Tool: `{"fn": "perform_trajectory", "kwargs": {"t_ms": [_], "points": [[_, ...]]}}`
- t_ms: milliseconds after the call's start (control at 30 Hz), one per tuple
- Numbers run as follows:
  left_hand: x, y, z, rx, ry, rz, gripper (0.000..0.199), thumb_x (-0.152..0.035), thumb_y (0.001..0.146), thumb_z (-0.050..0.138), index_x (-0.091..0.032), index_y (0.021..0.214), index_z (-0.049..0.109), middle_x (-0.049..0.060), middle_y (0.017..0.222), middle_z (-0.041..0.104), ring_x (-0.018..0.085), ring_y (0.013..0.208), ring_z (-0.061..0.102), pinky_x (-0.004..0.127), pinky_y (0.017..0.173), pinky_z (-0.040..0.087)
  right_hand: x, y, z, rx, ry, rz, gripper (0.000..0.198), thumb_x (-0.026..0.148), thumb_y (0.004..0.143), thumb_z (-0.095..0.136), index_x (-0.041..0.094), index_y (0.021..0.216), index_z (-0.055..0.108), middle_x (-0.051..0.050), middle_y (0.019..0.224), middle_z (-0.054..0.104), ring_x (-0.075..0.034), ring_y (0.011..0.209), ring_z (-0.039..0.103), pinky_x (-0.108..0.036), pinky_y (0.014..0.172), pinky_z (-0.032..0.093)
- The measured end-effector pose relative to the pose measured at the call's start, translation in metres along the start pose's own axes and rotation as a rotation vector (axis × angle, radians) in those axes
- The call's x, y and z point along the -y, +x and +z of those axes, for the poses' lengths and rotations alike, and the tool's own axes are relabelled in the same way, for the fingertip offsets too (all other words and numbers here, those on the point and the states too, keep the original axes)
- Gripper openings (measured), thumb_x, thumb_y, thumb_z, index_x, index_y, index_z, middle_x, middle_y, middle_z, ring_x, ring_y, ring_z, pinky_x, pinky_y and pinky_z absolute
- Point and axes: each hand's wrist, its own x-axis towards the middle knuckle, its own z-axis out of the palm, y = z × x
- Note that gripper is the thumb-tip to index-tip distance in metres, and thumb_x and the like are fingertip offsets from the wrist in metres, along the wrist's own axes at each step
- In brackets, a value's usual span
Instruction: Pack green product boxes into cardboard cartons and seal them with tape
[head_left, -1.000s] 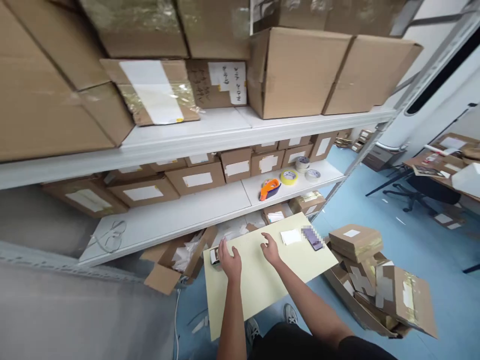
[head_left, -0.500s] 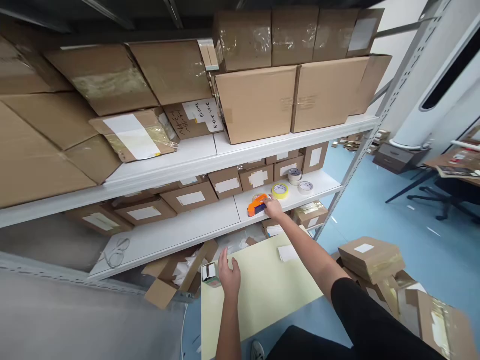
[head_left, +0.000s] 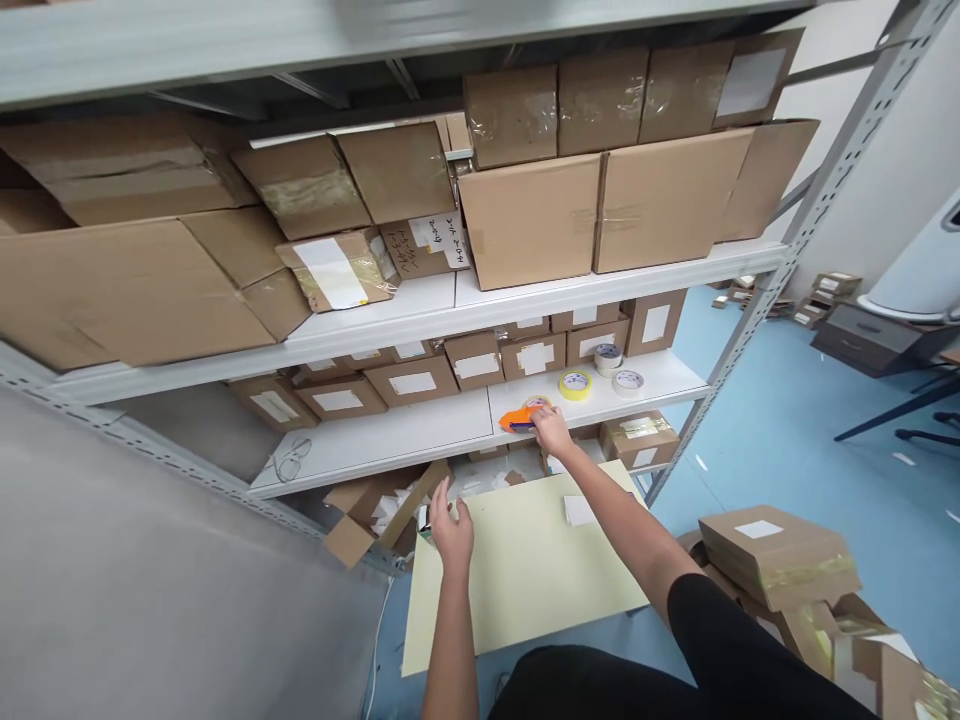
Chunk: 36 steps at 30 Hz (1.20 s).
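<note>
My right hand (head_left: 553,430) is closed around an orange and dark-blue tape dispenser (head_left: 515,419) at the front edge of the middle shelf (head_left: 420,424). Just behind it a tape roll (head_left: 537,401) is partly covered, and I cannot tell whether it belongs to the dispenser. My left hand (head_left: 451,532) hovers over the pale yellow table (head_left: 517,570), fingers apart and holding nothing. Beside its fingers a small box (head_left: 424,520) shows at the table's left edge, mostly hidden. A white paper (head_left: 578,510) lies near my right forearm.
A yellow tape roll (head_left: 575,386) and white rolls (head_left: 628,383) sit on the shelf, with glasses (head_left: 291,460) at its left end. Labelled cartons (head_left: 412,384) line the back. An opened carton (head_left: 367,515) is left of the table; more boxes (head_left: 776,555) are piled on the right.
The camera view has shifted and turned. The tape dispenser in my right hand now looks flatter and at a different angle. My left hand stays open near the small box.
</note>
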Motion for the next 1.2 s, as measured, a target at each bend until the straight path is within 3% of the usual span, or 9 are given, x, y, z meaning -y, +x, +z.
{"fn": "perform_trajectory", "kwargs": {"t_ms": [200, 533, 700, 900, 1067, 1200], "points": [[-0.013, -0.011, 0.011, 0.021, -0.060, 0.005, 0.053, -0.026, 0.094, 0.051, -0.027, 0.147, 0.058, 0.013, 0.146, 0.059, 0.028, 0.135, 0.056, 0.044, 0.106, 0.053, -0.001, -0.042, 0.002, -0.127, 0.106, 0.085, 0.016, 0.015, 0.092, 0.060, 0.017, 0.105, 0.069, -0.014, 0.105, 0.073, -0.031, 0.103, 0.060, -0.042, 0.091, 0.038], [-0.027, -0.027, 0.036, 0.140, -0.202, -0.108, 0.051, -0.025, 0.094, 0.052, -0.026, 0.144, 0.059, 0.012, 0.140, 0.062, 0.024, 0.129, 0.060, 0.035, 0.095, 0.059, 0.026, -0.103, -0.024, -0.213, 0.223, 0.035, 0.018, 0.028, 0.102, 0.053, 0.019, 0.108, 0.068, -0.012, 0.101, 0.070, -0.029, 0.099, 0.062, -0.042, 0.095, 0.039], [-0.018, -0.034, 0.051, 0.177, -0.266, -0.267, 0.049, -0.026, 0.096, 0.054, -0.025, 0.145, 0.058, 0.012, 0.145, 0.060, 0.024, 0.127, 0.061, 0.035, 0.098, 0.058, 0.025, -0.157, -0.015, -0.108, 0.318, 0.010, 0.019, 0.027, 0.103, 0.051, 0.022, 0.114, 0.066, -0.013, 0.110, 0.070, -0.031, 0.110, 0.063, -0.048, 0.103, 0.041], [-0.002, -0.054, 0.055, 0.192, -0.276, -0.403, 0.045, -0.026, 0.096, 0.055, -0.023, 0.140, 0.061, 0.013, 0.144, 0.062, 0.023, 0.123, 0.063, 0.036, 0.099, 0.057, 0.010, -0.243, 0.029, 0.058, 0.355, 0.052, 0.017, 0.020, 0.100, 0.053, 0.022, 0.112, 0.064, -0.014, 0.116, 0.070, -0.031, 0.123, 0.059, -0.049, 0.107, 0.044], [0.011, -0.079, 0.050, 0.236, -0.250, -0.430, 0.043, -0.024, 0.094, 0.056, -0.022, 0.136, 0.063, 0.013, 0.142, 0.063, 0.023, 0.122, 0.064, 0.033, 0.094, 0.058, -0.011, -0.313, 0.071, 0.284, 0.222, 0.262, 0.014, 0.015, 0.095, 0.056, 0.019, 0.103, 0.066, -0.013, 0.111, 0.072, -0.029, 0.109, 0.063, -0.044, 0.102, 0.045], [0.022, -0.101, 0.049, 0.239, -0.221, -0.442, 0.040, -0.024, 0.094, 0.057, -0.022, 0.133, 0.065, 0.012, 0.139, 0.065, 0.021, 0.118, 0.065, 0.030, 0.089, 0.058, -0.029, -0.353, 0.091, 0.412, 0.107, 0.428, 0.019, 0.012, 0.091, 0.056, 0.016, 0.104, 0.069, -0.013, 0.106, 0.074, -0.029, 0.106, 0.063, -0.042, 0.099, 0.043]]}}
